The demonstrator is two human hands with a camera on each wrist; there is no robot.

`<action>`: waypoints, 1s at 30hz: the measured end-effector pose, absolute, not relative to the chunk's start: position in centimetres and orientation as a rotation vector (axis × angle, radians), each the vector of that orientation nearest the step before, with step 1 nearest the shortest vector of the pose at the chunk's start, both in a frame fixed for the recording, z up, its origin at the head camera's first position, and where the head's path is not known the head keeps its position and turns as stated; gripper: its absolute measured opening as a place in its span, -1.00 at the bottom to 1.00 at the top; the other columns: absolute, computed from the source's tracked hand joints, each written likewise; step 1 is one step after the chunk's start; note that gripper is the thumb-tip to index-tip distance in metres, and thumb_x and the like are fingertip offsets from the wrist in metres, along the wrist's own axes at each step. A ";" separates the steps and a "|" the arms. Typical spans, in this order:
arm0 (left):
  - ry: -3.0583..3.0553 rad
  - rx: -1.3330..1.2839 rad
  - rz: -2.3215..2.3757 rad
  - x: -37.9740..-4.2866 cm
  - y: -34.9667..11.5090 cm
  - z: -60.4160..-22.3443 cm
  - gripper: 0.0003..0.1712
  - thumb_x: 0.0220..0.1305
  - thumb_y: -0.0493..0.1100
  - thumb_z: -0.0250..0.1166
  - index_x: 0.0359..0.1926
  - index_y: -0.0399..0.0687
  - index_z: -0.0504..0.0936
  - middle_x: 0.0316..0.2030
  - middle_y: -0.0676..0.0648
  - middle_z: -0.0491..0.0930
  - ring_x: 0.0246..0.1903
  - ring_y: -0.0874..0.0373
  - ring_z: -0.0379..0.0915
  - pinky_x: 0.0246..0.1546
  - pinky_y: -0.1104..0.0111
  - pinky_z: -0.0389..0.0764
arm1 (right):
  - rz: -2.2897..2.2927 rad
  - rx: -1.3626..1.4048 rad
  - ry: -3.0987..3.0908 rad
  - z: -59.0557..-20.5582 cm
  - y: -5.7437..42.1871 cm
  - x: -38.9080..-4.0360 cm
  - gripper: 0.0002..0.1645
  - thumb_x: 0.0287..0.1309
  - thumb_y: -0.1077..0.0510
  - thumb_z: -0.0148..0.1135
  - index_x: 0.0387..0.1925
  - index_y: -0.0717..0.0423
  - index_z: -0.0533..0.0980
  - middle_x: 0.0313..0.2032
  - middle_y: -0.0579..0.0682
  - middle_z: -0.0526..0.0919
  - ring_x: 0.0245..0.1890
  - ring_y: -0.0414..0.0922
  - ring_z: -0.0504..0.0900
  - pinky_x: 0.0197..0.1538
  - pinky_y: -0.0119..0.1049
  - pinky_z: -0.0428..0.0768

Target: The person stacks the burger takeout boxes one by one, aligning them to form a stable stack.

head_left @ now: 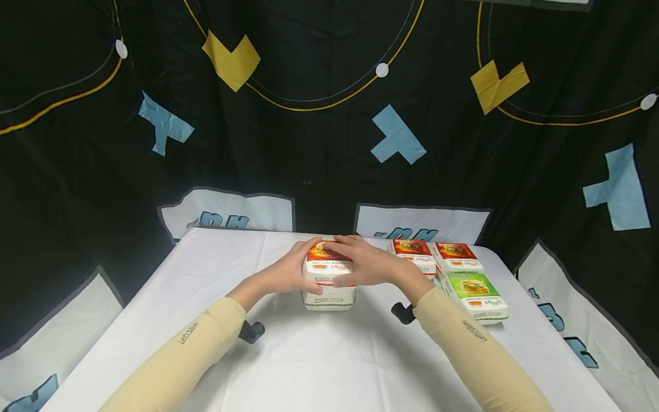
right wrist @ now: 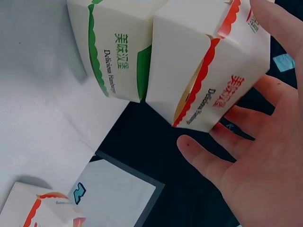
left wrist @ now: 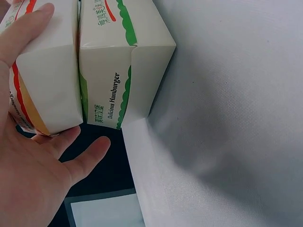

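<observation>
Between my hands stands a stack of two hamburger boxes. On top is a red-topped hamburger box (head_left: 320, 266) with a burger picture and red scalloped trim (right wrist: 199, 78). Beneath it sits a white hamburger box with green trim (head_left: 329, 301), resting on the table. My left hand (head_left: 283, 272) holds the upper box from the left, thumb along its near face and fingers at its side. From the right, my right hand (head_left: 372, 264) grips the same box, thumb likewise in front. Both wrist views show the green-trimmed box (left wrist: 106, 61) right against the red one, outside the fingers.
To the right stand two more red-topped boxes (head_left: 413, 254) (head_left: 457, 257) and a green-topped box (head_left: 475, 292) in front of them. The white cloth (head_left: 309, 360) covers the table. Behind it hangs a black curtain (head_left: 309, 149) with taped shapes.
</observation>
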State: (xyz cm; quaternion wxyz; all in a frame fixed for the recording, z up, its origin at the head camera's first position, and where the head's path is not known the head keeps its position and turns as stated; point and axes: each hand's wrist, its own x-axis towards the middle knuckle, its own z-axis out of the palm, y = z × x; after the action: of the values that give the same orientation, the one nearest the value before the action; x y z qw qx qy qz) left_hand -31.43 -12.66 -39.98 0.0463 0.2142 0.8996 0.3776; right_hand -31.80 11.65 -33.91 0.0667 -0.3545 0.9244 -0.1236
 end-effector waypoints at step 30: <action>2.728 0.599 1.153 -31.8 -12.5 -39.9 0.40 -0.18 0.12 0.66 0.58 0.26 -0.05 0.44 -0.07 0.14 0.29 0.00 0.22 0.20 0.02 0.52 | -0.438 -0.982 2.905 -33.4 19.5 -30.3 -0.06 0.10 -0.24 0.44 0.48 -0.22 0.29 0.41 -0.12 0.41 0.40 -0.04 0.35 0.40 0.08 0.39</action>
State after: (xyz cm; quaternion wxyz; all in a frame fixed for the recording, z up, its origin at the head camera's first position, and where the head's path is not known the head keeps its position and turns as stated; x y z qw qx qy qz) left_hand -31.75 -12.53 -39.87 0.0601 0.1978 0.9012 0.3808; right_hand -30.34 19.53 -33.44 0.0221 -0.3169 0.9376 -0.1415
